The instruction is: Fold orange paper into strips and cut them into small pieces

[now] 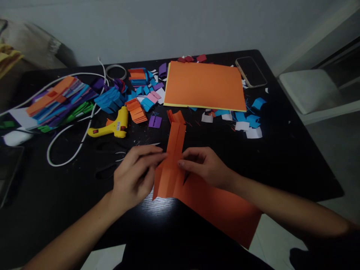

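Lying between the two hands near the middle of the counter's near edge, a creased orange paper strip points its long axis from that edge toward the far one, its far end leaning slightly right. It sits to the right of the left hand and to the left of the right hand, so neither is clearly nearer. The left fingers are spread, their tips at the strip's left edge, with the thumb apart from them. On the opposite side, the right thumb rests at the strip's right edge with the forefinger curled just above; whether they pinch the paper, I cannot tell.

Just beyond the strip's far end is a small folded orange piece. A large orange sheet spreads under the right forearm and over the counter's near edge. Toward the far edge lies a stack of orange paper, with a phone at its right, by the far right corner. Left of the strip are black-handled scissors and a yellow glue gun.

The glue gun bears a pale label, too small to read, and a red switch. The phone's screen is dark. No brand or other writing can be made out.
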